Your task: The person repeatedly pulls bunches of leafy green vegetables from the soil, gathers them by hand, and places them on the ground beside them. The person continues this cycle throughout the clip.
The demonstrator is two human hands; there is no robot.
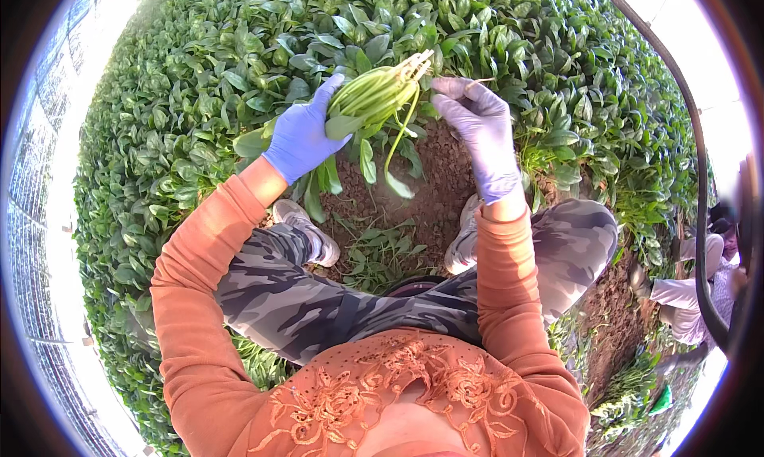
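My left hand (307,131), in a blue glove, grips a bunch of leafy greens (373,99) that looks like spinach. The stems and pale root ends (415,66) point up and to the right, while the leaves hang down behind the hand. One long stem with a leaf (399,185) droops below the bunch. Just right of the root ends is my right hand (477,125), in a pale, soiled glove, its thumb and fingers bent. A thin pale strand lies at its fingers; whether they pinch it cannot be made out.
Dense leafy plants (239,57) spread ahead and to both sides. Between my shoes (307,233) lie bare soil (441,158) and loose leaves (382,254). Another person (698,284) is low at the far right, behind a dark curved strap or hose (686,87). Netting (42,188) lines the left.
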